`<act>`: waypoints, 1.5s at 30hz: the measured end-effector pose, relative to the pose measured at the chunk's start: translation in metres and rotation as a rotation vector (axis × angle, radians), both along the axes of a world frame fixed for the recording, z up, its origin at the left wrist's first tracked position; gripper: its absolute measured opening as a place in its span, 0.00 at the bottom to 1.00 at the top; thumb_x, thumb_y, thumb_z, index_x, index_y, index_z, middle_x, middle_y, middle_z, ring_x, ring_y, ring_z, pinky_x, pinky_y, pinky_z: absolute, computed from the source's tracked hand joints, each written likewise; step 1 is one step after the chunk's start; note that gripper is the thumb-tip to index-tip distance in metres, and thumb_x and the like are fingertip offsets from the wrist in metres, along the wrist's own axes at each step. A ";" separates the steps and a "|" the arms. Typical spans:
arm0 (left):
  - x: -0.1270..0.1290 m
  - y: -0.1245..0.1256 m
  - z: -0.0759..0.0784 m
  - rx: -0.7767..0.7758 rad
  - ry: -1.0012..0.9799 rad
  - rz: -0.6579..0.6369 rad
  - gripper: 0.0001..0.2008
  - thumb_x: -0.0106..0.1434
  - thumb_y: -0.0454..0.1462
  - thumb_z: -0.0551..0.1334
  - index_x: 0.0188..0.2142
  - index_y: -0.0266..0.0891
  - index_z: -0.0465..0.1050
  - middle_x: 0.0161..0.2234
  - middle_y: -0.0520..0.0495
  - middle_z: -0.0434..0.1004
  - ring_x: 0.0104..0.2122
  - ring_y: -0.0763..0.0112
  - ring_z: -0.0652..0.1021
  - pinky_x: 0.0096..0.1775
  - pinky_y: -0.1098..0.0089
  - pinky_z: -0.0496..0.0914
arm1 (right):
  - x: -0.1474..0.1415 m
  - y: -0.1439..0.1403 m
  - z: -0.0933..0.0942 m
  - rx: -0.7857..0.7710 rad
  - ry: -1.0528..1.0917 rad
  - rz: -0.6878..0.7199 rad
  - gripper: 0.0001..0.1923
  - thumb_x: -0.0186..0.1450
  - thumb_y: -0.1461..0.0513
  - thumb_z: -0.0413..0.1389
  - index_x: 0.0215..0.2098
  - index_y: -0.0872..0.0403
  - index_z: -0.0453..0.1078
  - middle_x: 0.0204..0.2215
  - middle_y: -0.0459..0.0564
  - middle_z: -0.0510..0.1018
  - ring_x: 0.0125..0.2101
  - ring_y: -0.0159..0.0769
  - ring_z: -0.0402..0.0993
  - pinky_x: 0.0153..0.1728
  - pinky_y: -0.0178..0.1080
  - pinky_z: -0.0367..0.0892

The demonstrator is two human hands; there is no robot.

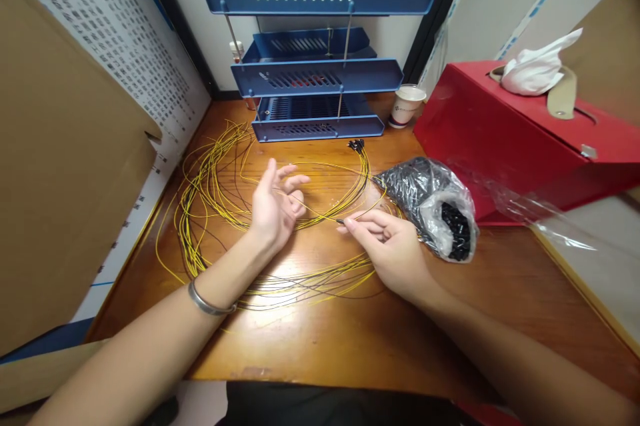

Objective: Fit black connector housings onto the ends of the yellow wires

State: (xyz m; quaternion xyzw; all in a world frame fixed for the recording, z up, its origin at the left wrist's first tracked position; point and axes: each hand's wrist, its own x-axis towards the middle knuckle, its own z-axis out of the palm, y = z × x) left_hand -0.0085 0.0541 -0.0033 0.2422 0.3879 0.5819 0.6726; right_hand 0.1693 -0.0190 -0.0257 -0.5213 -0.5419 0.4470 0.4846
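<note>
- Head view: right hand [387, 246] pinching the dark tip of one yellow wire [320, 214] between thumb and forefinger, just in front of the plastic bag [430, 203]; other fingers curled in
- Left hand [275, 207] released, fingers spread and half raised, palm turned inward, well to the left of the bag; same wire running across its fingertips, grip there impossible to tell; metal bangle [207, 303] on that wrist
- Held wire stretched between both hands, just above the tabletop [320, 339], left of the bag
- Loose coil of yellow wires [215, 199] lying on the tabletop left of the bag and under both hands; bundle of dark wire ends [356, 145] behind and left of the bag
- Bag on its side, mouth toward the viewer, full of small black parts [456, 229]
- Red box [520, 139] touching the bag's right side; white tissue [537, 69] on top
- Paper cup [407, 105] behind the bag; blue stacked trays [317, 79] further left of the cup
</note>
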 end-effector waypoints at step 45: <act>0.017 -0.026 -0.013 0.208 0.457 -0.379 0.25 0.58 0.54 0.68 0.22 0.38 0.64 0.15 0.56 0.65 0.14 0.81 0.65 0.17 0.78 0.60 | 0.004 0.004 0.002 0.061 0.025 -0.021 0.12 0.63 0.54 0.63 0.35 0.55 0.75 0.31 0.54 0.86 0.30 0.40 0.84 0.29 0.37 0.73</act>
